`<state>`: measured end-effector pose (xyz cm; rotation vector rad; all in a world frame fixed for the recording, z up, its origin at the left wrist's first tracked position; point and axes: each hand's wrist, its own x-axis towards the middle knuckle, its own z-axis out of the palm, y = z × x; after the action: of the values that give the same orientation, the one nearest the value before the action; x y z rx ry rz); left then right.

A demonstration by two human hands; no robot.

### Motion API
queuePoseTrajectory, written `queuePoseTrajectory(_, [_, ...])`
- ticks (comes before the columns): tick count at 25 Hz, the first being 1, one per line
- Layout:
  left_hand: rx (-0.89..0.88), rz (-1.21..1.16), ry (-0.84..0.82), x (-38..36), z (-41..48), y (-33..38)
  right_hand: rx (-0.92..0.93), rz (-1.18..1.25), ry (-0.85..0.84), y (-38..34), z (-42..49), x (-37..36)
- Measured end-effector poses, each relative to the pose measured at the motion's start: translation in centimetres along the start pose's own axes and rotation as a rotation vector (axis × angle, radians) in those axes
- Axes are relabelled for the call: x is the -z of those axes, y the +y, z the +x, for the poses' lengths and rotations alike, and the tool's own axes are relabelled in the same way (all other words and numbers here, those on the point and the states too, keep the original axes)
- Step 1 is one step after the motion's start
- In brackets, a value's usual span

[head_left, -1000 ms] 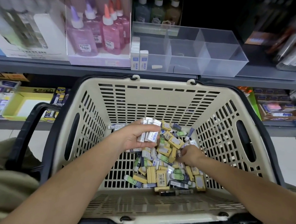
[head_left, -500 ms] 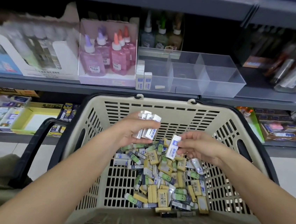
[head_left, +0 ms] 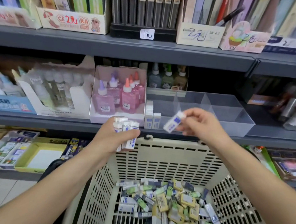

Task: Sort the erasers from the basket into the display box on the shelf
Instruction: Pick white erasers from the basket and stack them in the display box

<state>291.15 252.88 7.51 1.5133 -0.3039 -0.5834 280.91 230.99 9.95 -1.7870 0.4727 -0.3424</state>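
A beige slotted basket [head_left: 158, 160] fills the lower middle, with a heap of white, yellow and green erasers [head_left: 170, 207] on its floor. My left hand [head_left: 115, 139] grips a bundle of white erasers with blue labels [head_left: 126, 130] above the basket's far rim. My right hand [head_left: 199, 125] pinches one white-and-blue eraser [head_left: 173, 121], held in front of the clear display box [head_left: 234, 119] on the middle shelf. In the box's left front compartment a few white erasers [head_left: 152, 117] stand upright; the other compartments look bare.
A pink box of glue bottles [head_left: 117, 97] stands just left of the display box, more glue bottles [head_left: 54, 91] further left. The grey shelf edge [head_left: 51, 121] runs below them. Pencil and pen boxes [head_left: 145, 11] fill the shelf above. A yellow tray [head_left: 42, 153] sits on the lower left shelf.
Both hands have risen out of the basket toward the shelf. My right hand picked one white eraser from the heap and carried it up to the display box. The view tilted upward.
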Motion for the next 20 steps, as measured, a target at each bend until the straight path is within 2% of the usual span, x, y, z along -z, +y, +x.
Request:
queuePoseTrajectory(3, [-0.016,-0.064,0.051,1.0,1.5,-0.2,0.146,-0.216,0.118,-1.7,4.5,-0.4])
queuePoseTrajectory(5, [-0.011,-0.071,0.045,1.1,2.5,-0.3,0.174,-0.441,0.111,-1.5,6.9,-1.1])
queuePoseTrajectory(7, [0.0,-0.075,0.022,1.1,3.5,-0.6,0.125,-0.573,0.016,-0.8,8.4,-2.3])
queuePoseTrajectory(10, [0.017,-0.053,0.0,1.6,4.5,-1.3,-0.021,-0.522,-0.179,-0.4,9.2,-3.6])
queuePoseTrajectory(13, [0.015,-0.022,-0.017,2.3,5.0,-1.8,-0.015,-0.752,-0.344,-0.9,9.9,-3.5])
queuePoseTrajectory(15, [-0.008,-0.026,-0.039,2.4,5.0,-1.8,-0.029,-0.809,-0.422,-1.1,10.2,-3.5])
queuePoseTrajectory(18, [-0.017,-0.051,-0.088,1.7,5.1,-1.4,-0.012,-0.894,-0.478,-1.2,9.9,-3.6])
queuePoseTrajectory(20, [-0.012,-0.07,-0.121,1.0,5.1,-1.2,0.078,-0.935,-0.374,-1.2,9.3,-3.7])
